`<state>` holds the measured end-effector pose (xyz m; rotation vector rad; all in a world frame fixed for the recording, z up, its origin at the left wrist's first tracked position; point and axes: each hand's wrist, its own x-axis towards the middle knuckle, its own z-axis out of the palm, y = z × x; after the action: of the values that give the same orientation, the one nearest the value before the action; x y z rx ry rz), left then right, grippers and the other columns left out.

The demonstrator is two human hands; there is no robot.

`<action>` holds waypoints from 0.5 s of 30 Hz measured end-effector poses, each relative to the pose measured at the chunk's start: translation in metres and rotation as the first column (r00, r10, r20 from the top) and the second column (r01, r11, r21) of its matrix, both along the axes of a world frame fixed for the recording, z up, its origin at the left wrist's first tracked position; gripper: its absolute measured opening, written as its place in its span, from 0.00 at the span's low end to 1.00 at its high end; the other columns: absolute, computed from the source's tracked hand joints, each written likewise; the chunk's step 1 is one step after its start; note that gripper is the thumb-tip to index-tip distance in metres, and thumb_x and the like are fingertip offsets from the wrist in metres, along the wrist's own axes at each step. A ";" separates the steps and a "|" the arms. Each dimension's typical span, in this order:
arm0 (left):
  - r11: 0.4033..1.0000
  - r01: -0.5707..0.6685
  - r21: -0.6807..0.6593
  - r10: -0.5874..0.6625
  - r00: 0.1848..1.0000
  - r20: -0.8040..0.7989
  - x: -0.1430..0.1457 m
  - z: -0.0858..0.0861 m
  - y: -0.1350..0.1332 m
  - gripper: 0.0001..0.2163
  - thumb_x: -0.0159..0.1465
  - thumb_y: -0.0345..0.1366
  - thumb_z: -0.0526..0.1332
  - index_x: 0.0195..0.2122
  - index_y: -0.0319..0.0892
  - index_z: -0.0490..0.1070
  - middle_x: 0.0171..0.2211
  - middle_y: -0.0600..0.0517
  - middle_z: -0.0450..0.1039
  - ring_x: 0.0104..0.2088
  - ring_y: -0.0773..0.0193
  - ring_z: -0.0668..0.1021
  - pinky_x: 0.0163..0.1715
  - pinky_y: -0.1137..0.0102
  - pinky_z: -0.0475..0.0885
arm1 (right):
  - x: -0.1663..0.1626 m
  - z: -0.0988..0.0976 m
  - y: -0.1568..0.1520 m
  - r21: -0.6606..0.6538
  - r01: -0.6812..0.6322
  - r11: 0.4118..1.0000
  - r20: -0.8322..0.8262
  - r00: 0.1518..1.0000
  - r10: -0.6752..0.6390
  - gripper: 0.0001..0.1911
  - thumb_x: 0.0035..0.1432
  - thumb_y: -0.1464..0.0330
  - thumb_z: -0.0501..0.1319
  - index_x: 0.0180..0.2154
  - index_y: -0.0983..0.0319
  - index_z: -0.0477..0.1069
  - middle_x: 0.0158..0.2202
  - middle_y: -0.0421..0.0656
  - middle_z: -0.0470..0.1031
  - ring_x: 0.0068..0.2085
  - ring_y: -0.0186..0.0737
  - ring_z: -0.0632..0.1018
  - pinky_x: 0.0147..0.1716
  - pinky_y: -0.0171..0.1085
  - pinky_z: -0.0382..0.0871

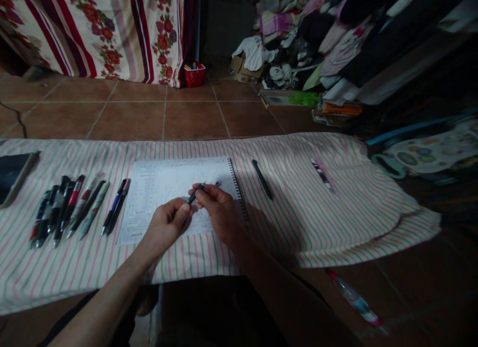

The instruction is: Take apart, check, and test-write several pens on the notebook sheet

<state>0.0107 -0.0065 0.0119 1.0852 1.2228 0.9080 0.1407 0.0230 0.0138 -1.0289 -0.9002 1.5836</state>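
a dark pen (195, 193) was held between both hands above the middle of a spiral notebook (164, 187), which lay flat on a striped cloth (298, 207) spread over the worktop. the left hand (166, 223) was closed around the pen's lower end, its fingers curled tight, and the fingers of the right hand (218, 207) were pinched on the upper end near the tip. the pen was judged to be light, stiff and smooth, so a slip was thought possible if it was gripped loosely; the barrel near each end looked the surest place to be held, since a small part could come loose under a twist. whether the pen was in one piece or two could not be told.

to the left of the notebook a row of pens (70, 207) was laid side by side, just apart from the page edge. a single black pen (262, 179) lay to the right of the spiral binding, and a pale pen (324, 176) was seen farther right on the cloth. a dark flat case (13, 175) rested at the far left edge. beyond the worktop a tiled floor (130, 113), a small red basket (194, 74) and a heap of clothes (317, 38) were visible.
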 end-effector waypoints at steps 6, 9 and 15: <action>0.930 0.036 0.365 0.151 0.869 -0.470 0.001 0.002 -0.002 0.12 0.63 0.40 0.52 0.26 0.41 0.66 0.21 0.54 0.67 0.23 0.66 0.70 0.24 0.71 0.64 | -0.003 0.002 -0.002 0.008 0.058 0.998 0.085 0.995 -0.058 0.08 0.49 0.65 0.64 0.32 0.61 0.75 0.31 0.40 0.77 0.25 0.28 0.67 0.29 0.33 0.64; 0.850 0.111 0.515 0.268 0.752 -0.603 0.004 -0.001 -0.002 0.12 0.64 0.36 0.49 0.28 0.41 0.67 0.27 0.51 0.70 0.29 0.62 0.74 0.31 0.68 0.68 | -0.006 0.001 -0.002 0.002 0.093 0.996 0.085 0.992 -0.093 0.08 0.49 0.65 0.64 0.31 0.62 0.75 0.30 0.40 0.77 0.25 0.28 0.67 0.29 0.33 0.64; 0.766 0.197 0.611 0.431 0.549 -0.717 0.012 -0.009 -0.005 0.11 0.66 0.34 0.49 0.36 0.39 0.69 0.35 0.47 0.72 0.31 0.62 0.75 0.26 0.70 0.69 | -0.006 -0.002 -0.004 -0.009 0.150 0.989 0.054 0.987 -0.150 0.09 0.48 0.63 0.65 0.32 0.62 0.74 0.29 0.39 0.76 0.25 0.28 0.67 0.28 0.32 0.64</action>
<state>0.0227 -0.0115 0.0027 2.2022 1.8553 0.9646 0.1345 0.0194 0.0116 -1.1257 -0.8290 1.4440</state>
